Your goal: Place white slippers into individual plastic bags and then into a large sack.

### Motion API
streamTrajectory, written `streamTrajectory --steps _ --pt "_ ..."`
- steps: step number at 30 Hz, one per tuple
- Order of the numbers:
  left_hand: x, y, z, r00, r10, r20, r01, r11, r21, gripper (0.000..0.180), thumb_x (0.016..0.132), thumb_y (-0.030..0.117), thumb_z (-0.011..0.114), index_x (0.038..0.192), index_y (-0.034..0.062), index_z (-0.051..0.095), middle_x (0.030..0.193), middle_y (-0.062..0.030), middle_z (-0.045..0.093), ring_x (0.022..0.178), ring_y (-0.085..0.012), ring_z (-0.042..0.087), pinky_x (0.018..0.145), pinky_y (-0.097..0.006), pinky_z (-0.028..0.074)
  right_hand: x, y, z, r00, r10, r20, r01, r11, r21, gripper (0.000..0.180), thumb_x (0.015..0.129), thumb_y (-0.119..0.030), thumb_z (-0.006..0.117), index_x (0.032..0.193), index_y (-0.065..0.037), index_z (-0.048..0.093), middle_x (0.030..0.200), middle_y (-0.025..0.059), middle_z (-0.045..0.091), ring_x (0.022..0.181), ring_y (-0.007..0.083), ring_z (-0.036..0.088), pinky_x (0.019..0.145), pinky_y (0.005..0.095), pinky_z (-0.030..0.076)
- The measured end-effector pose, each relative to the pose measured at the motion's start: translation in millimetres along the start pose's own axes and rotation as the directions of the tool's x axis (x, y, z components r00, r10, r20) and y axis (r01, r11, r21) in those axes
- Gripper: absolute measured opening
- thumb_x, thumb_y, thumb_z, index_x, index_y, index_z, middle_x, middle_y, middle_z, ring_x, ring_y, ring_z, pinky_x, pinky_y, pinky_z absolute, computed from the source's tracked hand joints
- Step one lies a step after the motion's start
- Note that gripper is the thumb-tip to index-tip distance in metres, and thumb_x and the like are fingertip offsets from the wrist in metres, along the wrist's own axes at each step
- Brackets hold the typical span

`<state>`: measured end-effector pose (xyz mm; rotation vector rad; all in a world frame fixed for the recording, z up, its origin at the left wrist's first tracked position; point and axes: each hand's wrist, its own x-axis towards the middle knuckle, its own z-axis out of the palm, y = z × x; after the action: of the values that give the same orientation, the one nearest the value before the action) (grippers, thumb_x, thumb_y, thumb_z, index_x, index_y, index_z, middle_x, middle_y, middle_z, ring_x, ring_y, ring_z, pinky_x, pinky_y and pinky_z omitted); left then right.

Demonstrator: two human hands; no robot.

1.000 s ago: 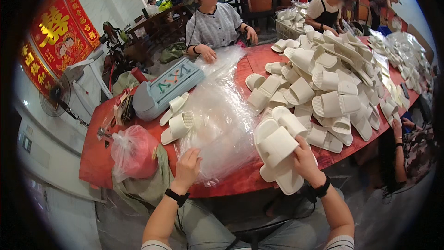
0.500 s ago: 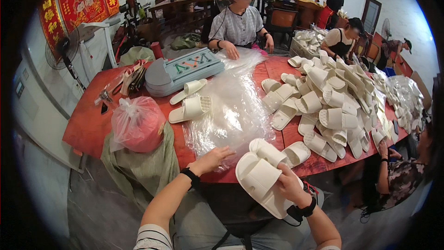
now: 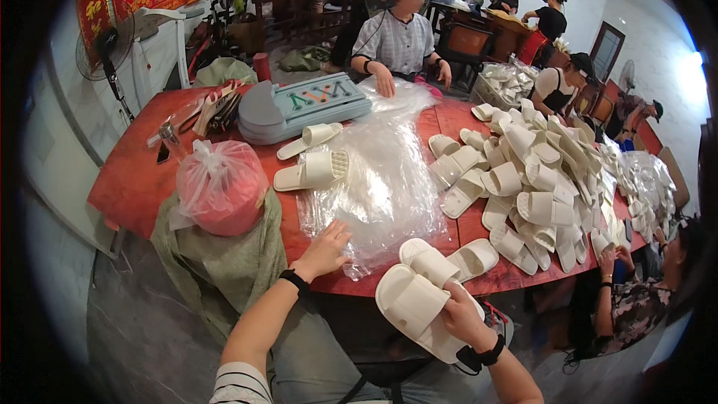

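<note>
My right hand (image 3: 462,314) grips a pair of cream slippers (image 3: 410,298), one overlapping the other, just off the table's front edge. My left hand (image 3: 324,248) lies with fingers stretched out at the near left corner of a stack of clear plastic bags (image 3: 374,187); whether it presses on them I cannot tell. Two more cream slippers (image 3: 310,172) rest along the left edge of the bags. A single slipper (image 3: 476,258) sits on the table behind the held pair. To the right rises a large heap of loose cream slippers (image 3: 546,206).
On the red table (image 3: 127,172) stand a grey-blue case (image 3: 299,108) and a small heap of tools (image 3: 213,116). A red bundle in a clear bag (image 3: 223,191) sits on green cloth at the left. One person (image 3: 396,41) faces me across the table; another (image 3: 636,299) works at the right.
My left hand has shifted left and slightly up along the near edge of the bags. My right hand keeps the slipper pair and has moved slightly left. The view has tilted a little.
</note>
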<state>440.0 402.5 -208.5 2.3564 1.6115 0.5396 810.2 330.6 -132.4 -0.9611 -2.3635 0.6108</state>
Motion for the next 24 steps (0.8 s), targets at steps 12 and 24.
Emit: streamTrajectory --steps 12,24 --pt "11.1 52.0 -22.4 0.935 0.037 -0.353 -0.162 0.930 -0.331 0.029 0.076 -0.011 0.054 0.103 -0.0042 0.064 0.109 -0.0208 0.063 0.107 -0.0366 0.060 0.094 -0.040 0.051 12.8 2.7 2.1 0.995 0.027 -0.099 -0.025 0.999 0.026 0.044 0.069 0.010 0.063 0.111 -0.002 0.067 0.120 0.0202 0.055 0.104 0.0402 0.056 0.088 0.0451 0.048" --pt "4.3 53.1 44.1 0.950 -0.130 -0.285 0.057 0.966 -0.251 0.029 0.086 -0.003 0.059 0.114 -0.0012 0.065 0.123 -0.0229 0.063 0.112 -0.0378 0.062 0.094 -0.042 0.052 -23.4 16.1 -9.6 1.000 0.019 0.008 -0.018 0.994 -0.106 0.040 0.070 0.001 0.069 0.109 -0.005 0.068 0.117 0.0157 0.057 0.106 0.0360 0.056 0.088 0.0433 0.046"
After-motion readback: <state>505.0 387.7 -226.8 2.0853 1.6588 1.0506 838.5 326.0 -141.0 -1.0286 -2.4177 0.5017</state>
